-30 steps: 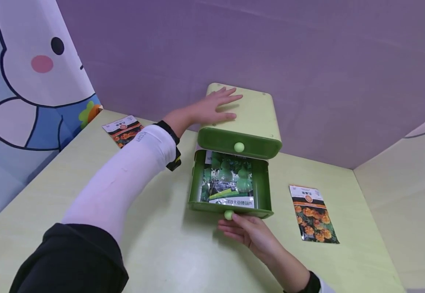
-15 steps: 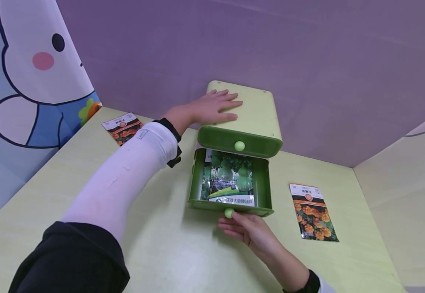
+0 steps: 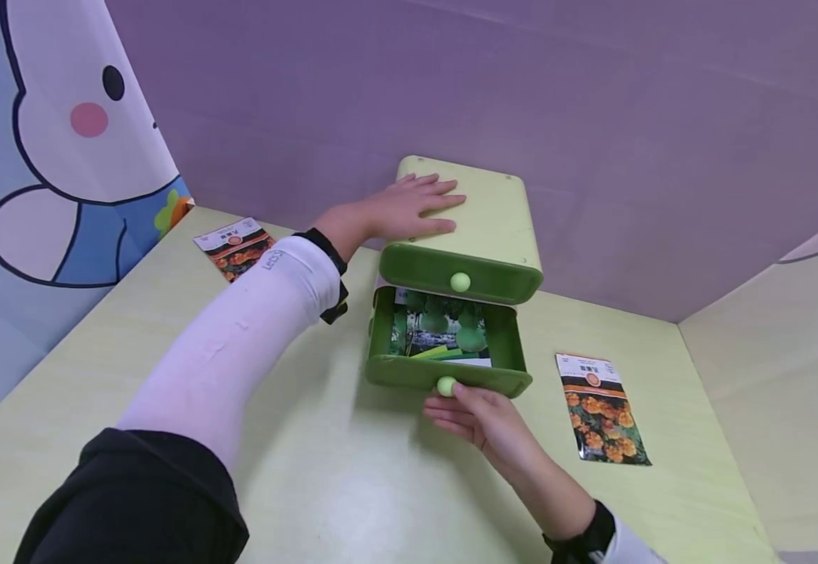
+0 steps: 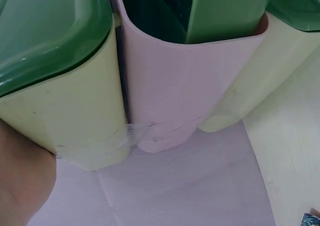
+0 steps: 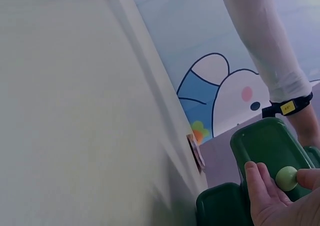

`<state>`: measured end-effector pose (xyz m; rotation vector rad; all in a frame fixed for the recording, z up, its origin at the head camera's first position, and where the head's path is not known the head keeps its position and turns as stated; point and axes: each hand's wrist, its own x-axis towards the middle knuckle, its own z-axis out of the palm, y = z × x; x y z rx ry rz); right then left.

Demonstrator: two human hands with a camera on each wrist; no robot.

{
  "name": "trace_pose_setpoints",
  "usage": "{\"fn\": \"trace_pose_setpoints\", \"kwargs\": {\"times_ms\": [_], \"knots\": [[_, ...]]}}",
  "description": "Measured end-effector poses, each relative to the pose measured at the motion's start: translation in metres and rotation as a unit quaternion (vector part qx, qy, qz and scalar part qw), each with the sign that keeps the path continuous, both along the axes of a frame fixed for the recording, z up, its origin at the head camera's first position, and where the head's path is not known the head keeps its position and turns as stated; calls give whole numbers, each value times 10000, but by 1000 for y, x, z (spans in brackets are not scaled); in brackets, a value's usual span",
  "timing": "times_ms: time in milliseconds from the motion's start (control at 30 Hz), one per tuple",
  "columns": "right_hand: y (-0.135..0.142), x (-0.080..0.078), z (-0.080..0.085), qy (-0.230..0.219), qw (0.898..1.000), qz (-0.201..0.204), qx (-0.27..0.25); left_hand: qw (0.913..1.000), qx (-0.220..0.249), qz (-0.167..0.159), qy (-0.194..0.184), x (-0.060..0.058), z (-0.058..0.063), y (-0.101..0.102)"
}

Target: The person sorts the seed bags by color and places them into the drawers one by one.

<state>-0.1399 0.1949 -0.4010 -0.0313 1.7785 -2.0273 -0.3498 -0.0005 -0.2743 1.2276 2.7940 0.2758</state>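
1. Head view: a pale yellow-green worktop, glossy toward its front edge, with a plain purple wall along the back edge.
2. Along the left edge, a light-blue panel printed with a big white cartoon figure and a small carrot; beyond the right edge, a cream wall.
3. Near the middle of the back edge, a drawer unit, cream on top, with its upper green drawer closed.
4. Just below, a lower green drawer partly out toward the front edge, with gourd packets inside.
5. Left hand on the unit's top, fingers straight and spread, gripping nothing; at the wrist, a black band above a white sleeve.
6. Right hand at the lower drawer's front, its round pale-green knob pinched between thumb and finger, other fingers loosely extended underneath.
7. By the worktop's back left corner, an orange-flower packet, partly behind the left forearm; in from the right edge, a matching packet, fully visible.
8. Left wrist view: cream and pink cases of the unit, joined by clear tape.
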Motion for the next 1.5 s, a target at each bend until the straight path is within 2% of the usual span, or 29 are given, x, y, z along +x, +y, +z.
{"fn": "trace_pose_setpoints", "kwargs": {"times_ms": [233,500,867,1067,1500], "knots": [[-4,-22,-2,-45,9996,-256,-95,10000,4,32,-88,0,1,-1],[-8,-48,-3,-31,9987,-371,-358,9999,45,4,-104,0,0,-2],[-9,-76,-4,1,9955,-721,-623,9997,206,39,-161,2,1,0],[-10,-85,-4,6,9948,-772,-659,9996,199,70,-205,1,1,1],[-13,-93,-2,75,9955,-711,-626,9994,181,102,-263,1,2,-1]]}}
